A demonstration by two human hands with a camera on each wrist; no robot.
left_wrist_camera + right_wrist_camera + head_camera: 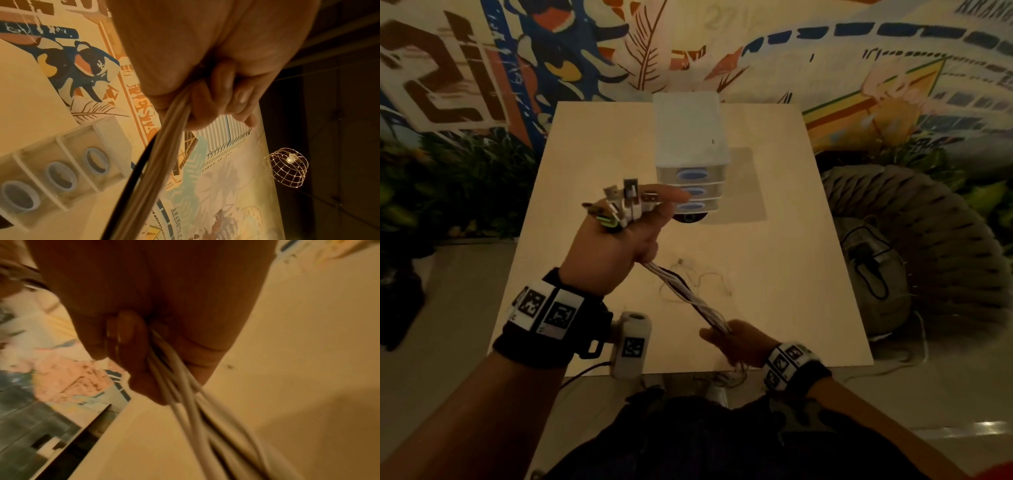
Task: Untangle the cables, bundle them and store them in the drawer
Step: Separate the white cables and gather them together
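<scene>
My left hand (616, 236) grips a bundle of several cables (685, 294), white ones and a black one, raised above the table (599, 144). Their USB plug ends (626, 202) stick up out of my fist. The bundle runs taut down to my right hand (736, 339), which grips it at the table's near edge; the tails hang below. The left wrist view shows my fingers (218, 94) curled round the cables (160, 162). In the right wrist view, white cables (185, 386) leave my closed right hand. A white three-drawer unit (691, 150) with blue handles stands at the table's far middle, drawers closed.
A thin loose wire (698, 277) lies on the table under the bundle. A dark round object (690, 217) sits at the foot of the drawer unit. A woven grey pouf (928, 246) stands to the right of the table. A painted wall is behind.
</scene>
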